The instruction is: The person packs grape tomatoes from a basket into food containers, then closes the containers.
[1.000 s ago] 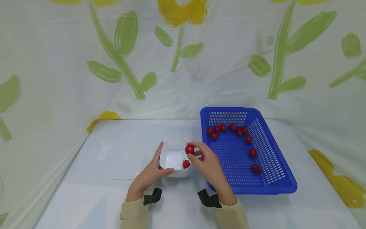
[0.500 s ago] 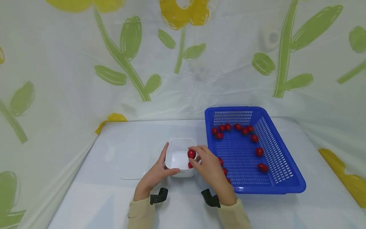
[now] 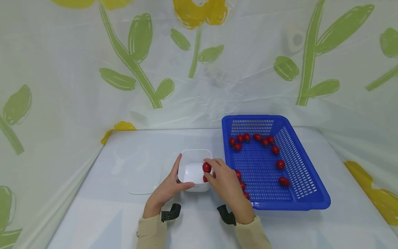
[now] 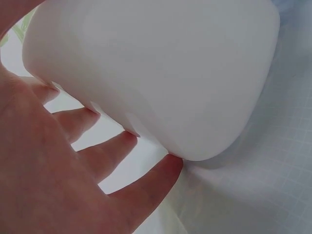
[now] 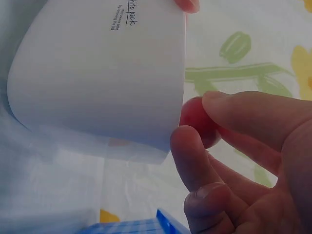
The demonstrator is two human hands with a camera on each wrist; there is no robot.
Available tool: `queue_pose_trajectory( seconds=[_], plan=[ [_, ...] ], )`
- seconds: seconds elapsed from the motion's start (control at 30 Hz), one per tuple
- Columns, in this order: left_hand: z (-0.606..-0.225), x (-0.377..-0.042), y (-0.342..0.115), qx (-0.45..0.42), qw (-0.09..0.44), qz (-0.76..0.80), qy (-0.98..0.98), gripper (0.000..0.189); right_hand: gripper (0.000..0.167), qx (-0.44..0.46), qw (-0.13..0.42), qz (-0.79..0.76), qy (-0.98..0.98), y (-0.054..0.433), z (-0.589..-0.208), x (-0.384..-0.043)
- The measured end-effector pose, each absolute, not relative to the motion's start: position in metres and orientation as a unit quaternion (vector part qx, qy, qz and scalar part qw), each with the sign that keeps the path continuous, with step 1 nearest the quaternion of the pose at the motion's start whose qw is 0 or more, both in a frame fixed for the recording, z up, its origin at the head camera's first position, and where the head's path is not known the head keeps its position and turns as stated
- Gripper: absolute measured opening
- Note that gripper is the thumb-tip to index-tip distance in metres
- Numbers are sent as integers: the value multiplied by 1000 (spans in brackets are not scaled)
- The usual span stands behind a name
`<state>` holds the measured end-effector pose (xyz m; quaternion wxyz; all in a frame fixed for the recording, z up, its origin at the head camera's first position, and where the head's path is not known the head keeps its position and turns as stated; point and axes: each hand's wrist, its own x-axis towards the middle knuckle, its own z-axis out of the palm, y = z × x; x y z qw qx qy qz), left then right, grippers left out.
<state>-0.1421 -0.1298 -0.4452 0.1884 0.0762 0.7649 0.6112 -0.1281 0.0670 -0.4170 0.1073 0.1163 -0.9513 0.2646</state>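
A small white square food container [image 3: 199,188] stands on the table in front of me. My left hand [image 3: 168,188] grips its left side, thumb at the near rim and fingers spread along the wall, as the left wrist view [image 4: 136,73] shows closely. My right hand [image 3: 228,183] pinches a red cherry tomato [image 3: 206,167] between thumb and fingertips, right at the container's right rim. In the right wrist view this tomato [image 5: 197,119] sits beside the rim, partly covered by the fingers. Inside the container, another cherry tomato [image 3: 205,179] lies at the near right, half hidden by my right hand.
A blue perforated basket [image 3: 261,173] stands to the right with several cherry tomatoes along its sides, such as one tomato [image 3: 284,182] near its right wall. Left of the container lies a flat clear lid [image 3: 144,180]. Behind the table hangs a flower-printed sheet [image 3: 233,86].
My right hand has lowered the tomato slightly at the container's right side. The view has shifted a little, and more tomatoes show at the basket's left side. My left hand keeps its grip.
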Motion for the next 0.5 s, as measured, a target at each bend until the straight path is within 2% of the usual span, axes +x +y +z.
queue_pose_trajectory(
  seconds=[0.23,0.5],
  plan=[
    [-443,-143,-129,80,188,611,765,102,38,142,131,237,-952,69,-417,-130],
    [-443,-142,-130,72,189,606,770,103,40,120,119,235,-957,66,-419,-130]
  ],
)
